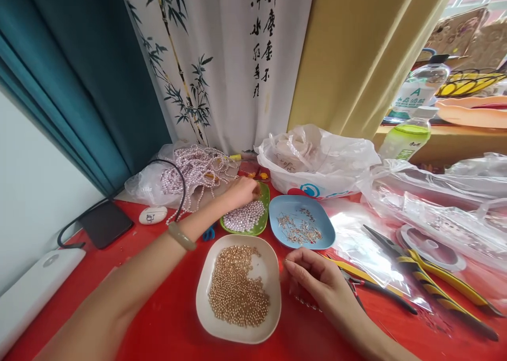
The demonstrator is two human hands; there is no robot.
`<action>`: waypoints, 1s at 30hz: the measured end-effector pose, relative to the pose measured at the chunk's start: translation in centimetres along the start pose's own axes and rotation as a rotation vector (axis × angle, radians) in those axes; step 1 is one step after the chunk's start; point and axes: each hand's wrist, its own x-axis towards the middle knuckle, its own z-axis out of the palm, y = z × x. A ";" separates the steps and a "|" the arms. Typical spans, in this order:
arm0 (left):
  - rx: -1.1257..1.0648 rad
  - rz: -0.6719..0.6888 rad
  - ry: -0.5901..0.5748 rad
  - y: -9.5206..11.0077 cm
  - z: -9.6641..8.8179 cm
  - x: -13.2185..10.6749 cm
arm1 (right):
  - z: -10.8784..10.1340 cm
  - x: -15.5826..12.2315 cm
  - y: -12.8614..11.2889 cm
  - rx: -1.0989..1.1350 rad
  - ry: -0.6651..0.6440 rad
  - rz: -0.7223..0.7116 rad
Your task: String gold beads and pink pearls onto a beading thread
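My left hand [240, 191] reaches over the far rim of a green dish [264, 213] filled with pale pearl beads; its fingers are curled and pinched at the dish's far edge, and what they hold is hidden. A jade bangle [181, 236] circles that wrist. My right hand [312, 279] rests on the red table [166, 318] beside a white dish [267, 268] of gold beads, fingers curled in a pinch on a thin beaded pin or wire. A blue dish [317, 213] behind it holds small metal pins.
Pearl strands in a clear bag [190, 173] lie at the back left, a white plastic bag [317, 163] at the back centre. Yellow-handled pliers [428, 279] and clear bags lie at the right. A black phone [105, 223], cable and white power bank [31, 292] sit at the left.
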 end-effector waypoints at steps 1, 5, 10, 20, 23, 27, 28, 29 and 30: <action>0.020 -0.008 -0.002 0.0 0.1 0.3 | 0.0 -0.1 -0.1 0.006 0.000 0.006; 0.063 -0.024 0.009 -0.6 -0.2 1.3 | 0.2 -0.3 -0.7 0.022 0.004 0.011; 0.051 0.016 -0.006 -1.4 -0.7 1.7 | 0.2 -0.3 -0.6 0.017 -0.002 -0.006; 0.027 0.015 0.029 -1.2 -0.2 1.9 | 0.2 -0.5 -0.5 0.038 0.009 -0.013; -0.029 -0.010 0.055 -1.8 -0.6 2.3 | 0.2 -0.4 -0.4 0.027 -0.005 -0.033; -0.127 -0.050 0.066 -2.4 -0.9 2.5 | 0.2 -0.5 -0.5 0.029 -0.001 -0.035; -0.155 -0.060 0.067 -2.4 -1.0 2.6 | 0.2 -0.5 -0.5 0.030 0.002 -0.034; -0.185 -0.069 0.067 -2.5 -1.0 2.6 | 0.2 -0.5 -0.5 0.029 0.003 -0.036; -0.221 -0.079 0.065 -2.5 -1.1 2.6 | 0.3 -0.5 -0.5 0.029 0.004 -0.038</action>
